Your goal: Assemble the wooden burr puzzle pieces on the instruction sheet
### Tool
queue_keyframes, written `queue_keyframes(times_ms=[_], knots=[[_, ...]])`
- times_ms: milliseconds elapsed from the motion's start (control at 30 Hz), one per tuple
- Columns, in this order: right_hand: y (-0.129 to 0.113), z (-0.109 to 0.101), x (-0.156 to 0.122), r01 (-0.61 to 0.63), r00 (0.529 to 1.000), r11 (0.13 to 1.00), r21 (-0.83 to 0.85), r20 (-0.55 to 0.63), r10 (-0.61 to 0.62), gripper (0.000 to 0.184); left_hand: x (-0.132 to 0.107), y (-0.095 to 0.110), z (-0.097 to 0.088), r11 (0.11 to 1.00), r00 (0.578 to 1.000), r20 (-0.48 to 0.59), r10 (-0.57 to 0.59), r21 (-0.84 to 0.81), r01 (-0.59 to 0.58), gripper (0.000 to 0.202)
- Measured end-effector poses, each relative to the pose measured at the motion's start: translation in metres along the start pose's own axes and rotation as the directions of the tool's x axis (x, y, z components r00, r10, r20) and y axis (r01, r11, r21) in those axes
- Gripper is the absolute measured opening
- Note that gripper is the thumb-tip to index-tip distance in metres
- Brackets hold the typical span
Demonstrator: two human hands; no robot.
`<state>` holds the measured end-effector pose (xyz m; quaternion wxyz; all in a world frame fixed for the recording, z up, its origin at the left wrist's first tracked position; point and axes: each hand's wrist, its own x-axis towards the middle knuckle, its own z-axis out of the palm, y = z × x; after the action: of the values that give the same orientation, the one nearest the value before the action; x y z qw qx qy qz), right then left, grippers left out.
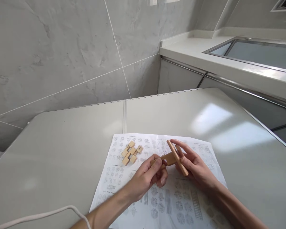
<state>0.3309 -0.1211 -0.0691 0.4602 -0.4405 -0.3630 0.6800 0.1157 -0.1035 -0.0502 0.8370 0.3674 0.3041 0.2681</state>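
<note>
Between my two hands, above a printed instruction sheet [124, 183], is a partly joined set of wooden puzzle pieces [171, 158]. My left hand [146, 175] pinches the left end of a flat notched piece. Fingers of my right hand [193, 162] close around a long stick-like piece [177, 158] that crosses the other one at an angle. Some of the joint is hidden behind my fingers. Left of my hands, a light wooden interlocking puzzle [130, 154] lies on the sheet, with a "3" marked on one block.
The sheet lies on a pale folding table [69, 152] with a seam across it. A white cable [50, 212] runs along the lower left. Behind stand a grey tiled wall [62, 47] and, at right, a white counter [181, 47] with a sink [252, 52].
</note>
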Motion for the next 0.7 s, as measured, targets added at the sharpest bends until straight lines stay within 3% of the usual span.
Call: queue_keyframes(times_ms=[333,700], knots=[[0.0015,-0.0020,-0.0005,-0.028,0.999,1.000,0.000,0.028,0.028,0.084,-0.0012,-0.0001,-0.0023,0.997,0.999,0.029,-0.035,-0.065,0.037,0.042],[0.0014,-0.0065,-0.0025,-0.074,0.993,0.997,0.031,0.092,0.071,0.082,-0.0014,0.0012,-0.0041,0.995,0.999,0.032,-0.037,-0.088,0.040,0.039]])
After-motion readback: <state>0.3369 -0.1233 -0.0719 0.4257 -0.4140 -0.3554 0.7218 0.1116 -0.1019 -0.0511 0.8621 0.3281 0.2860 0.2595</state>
